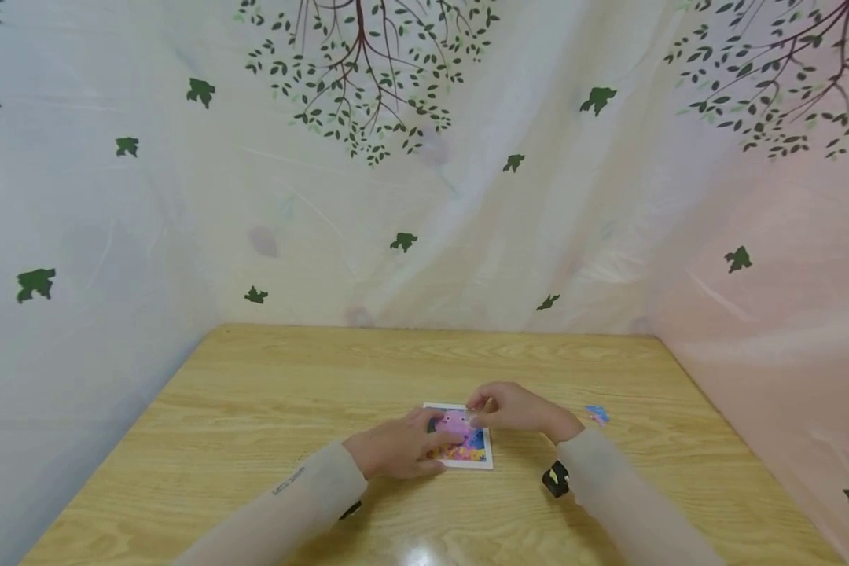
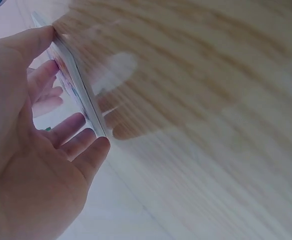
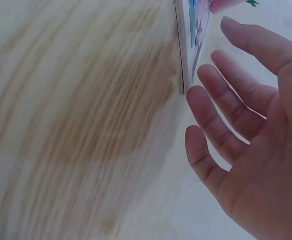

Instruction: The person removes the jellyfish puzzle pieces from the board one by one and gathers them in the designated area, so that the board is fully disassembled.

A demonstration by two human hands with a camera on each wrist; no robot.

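Note:
A small jigsaw puzzle (image 1: 475, 454) in a white frame lies flat on the wooden table, showing a pink figure over blue and yellow. My left hand (image 1: 399, 446) rests over its left part, fingers extended across the picture and thumb at the near edge. In the left wrist view, fingertips (image 2: 103, 142) of that hand meet the frame's edge. Over the far right corner, my right hand (image 1: 512, 409) hovers with relaxed, slightly bent fingers. The right wrist view shows those fingers (image 3: 211, 112) spread beside the frame (image 3: 184, 65), nothing between them. The left hand hides part of the picture.
A loose blue and pink jigsaw piece (image 1: 597, 414) lies on the table to the right, beyond my right wrist. The wooden table (image 1: 290, 369) reaches back to a pale curtain (image 1: 311, 236) printed with leaves and branches, which also hangs along both sides.

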